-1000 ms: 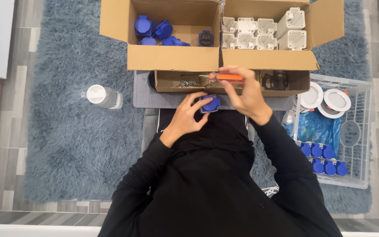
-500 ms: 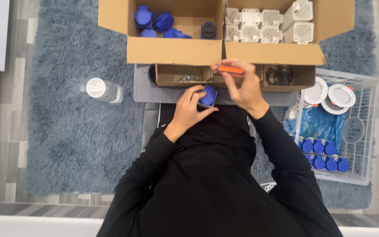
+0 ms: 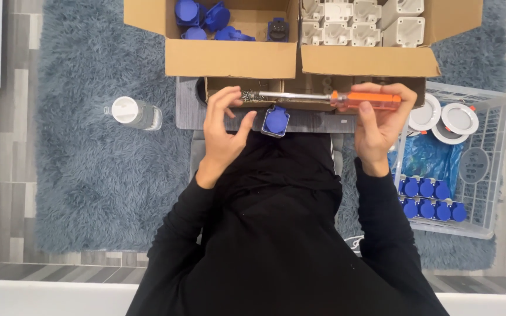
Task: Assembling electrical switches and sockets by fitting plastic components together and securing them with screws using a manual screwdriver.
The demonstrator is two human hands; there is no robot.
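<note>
- The right hand (image 3: 382, 126) is raised with its palm toward the body, fingers and thumb wrapped round the orange handle of a screwdriver (image 3: 346, 99), which it holds level.
- The screwdriver's metal shaft runs leftward from that handle along the front edge of the shallow cardboard tray (image 3: 314, 105); its tip ends at the left fingertips.
- The left hand (image 3: 222, 131) is lifted with the wrist bent, fingers curled and spread; thumb and forefinger pinch at the screwdriver tip. Whether a small screw sits between them cannot be told.
- A blue socket cover (image 3: 276, 121), squarish with a round lid, lies loose on the grey board just in front of the tray, between the two hands and below the shaft; neither hand touches it.
- Behind the tray stands a large open cardboard box (image 3: 232, 58) with plain brown flaps. Its left half holds more blue socket parts (image 3: 206, 17); its right half holds white moulded housings (image 3: 352, 26) in rows.
- To the right of the tray, a white wire basket (image 3: 487, 169) holds round white discs, a blue plastic bag and two rows of blue caps.
- To the left of the tray, a clear bottle (image 3: 133, 112) with a white cap lies on the grey shaggy rug (image 3: 101, 175).
</note>
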